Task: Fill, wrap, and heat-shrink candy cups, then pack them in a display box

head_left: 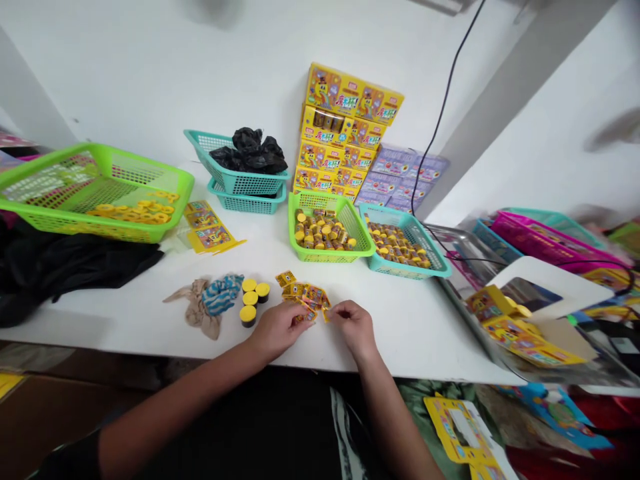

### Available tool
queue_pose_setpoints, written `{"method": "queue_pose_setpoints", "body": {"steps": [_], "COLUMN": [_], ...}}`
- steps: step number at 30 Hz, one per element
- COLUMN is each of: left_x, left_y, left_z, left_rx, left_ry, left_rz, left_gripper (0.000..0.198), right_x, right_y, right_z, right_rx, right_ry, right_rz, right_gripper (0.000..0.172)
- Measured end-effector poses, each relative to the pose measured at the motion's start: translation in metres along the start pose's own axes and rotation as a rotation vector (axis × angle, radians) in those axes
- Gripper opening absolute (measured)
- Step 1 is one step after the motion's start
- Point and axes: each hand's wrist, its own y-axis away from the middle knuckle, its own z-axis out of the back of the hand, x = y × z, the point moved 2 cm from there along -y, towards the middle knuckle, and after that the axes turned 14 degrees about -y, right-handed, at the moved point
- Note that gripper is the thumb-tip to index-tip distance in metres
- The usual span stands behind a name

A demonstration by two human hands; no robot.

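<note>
My left hand (pixel 280 328) is closed near the front edge of the white table (pixel 405 333), pinching a small yellow printed card. My right hand (pixel 354 327) is beside it, thumb and finger pressed together on a small yellow printed piece (pixel 326 314). A loose pile of small yellow-and-orange printed cards (pixel 295 289) lies just beyond both hands. Left of the pile stand several short dark tubs with yellow lids (pixel 249 315). A crumpled beige and blue-striped cloth (pixel 207 303) lies farther left.
Behind are a green basket (pixel 330 255) and a teal basket (pixel 410 269) of yellow-capped cylinders. Yellow boxes (pixel 353 100) are stacked by the wall. At left is a green basket (pixel 115 230) with yellow pieces; at right, a metal tray (pixel 467 337). A black cable (pixel 445 100) hangs down.
</note>
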Motion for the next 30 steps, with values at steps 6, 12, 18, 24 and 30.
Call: {"method": "queue_pose_setpoints", "body": {"steps": [6,12,18,24,30], "left_x": [-0.025,-0.027,-0.023,-0.024,-0.023], "left_y": [0.002,-0.002,-0.001,0.005,0.008], "left_z": [0.000,-0.004,0.002,0.011,0.009], "left_rx": [0.469,0.371,0.145,-0.011,0.034], "left_ry": [1.007,1.334,1.157,0.901,0.968], "left_rz": [0.320,0.419,0.359,0.250,0.250], "left_gripper": [0.055,0.031,0.033,0.035,0.043], "right_x": [0.015,0.017,0.018,0.027,0.032], "right_y": [0.011,0.019,0.016,0.016,0.021], "right_z": [-0.014,-0.028,-0.019,-0.013,-0.023], "right_rx": [0.076,0.145,0.189,0.210,0.108], "right_ry": [-0.814,-0.848,-0.817,-0.663,-0.749], "right_rz": [0.115,0.066,-0.081,-0.154,-0.158], "right_gripper": [0.009,0.007,0.018,0.026,0.021]}}
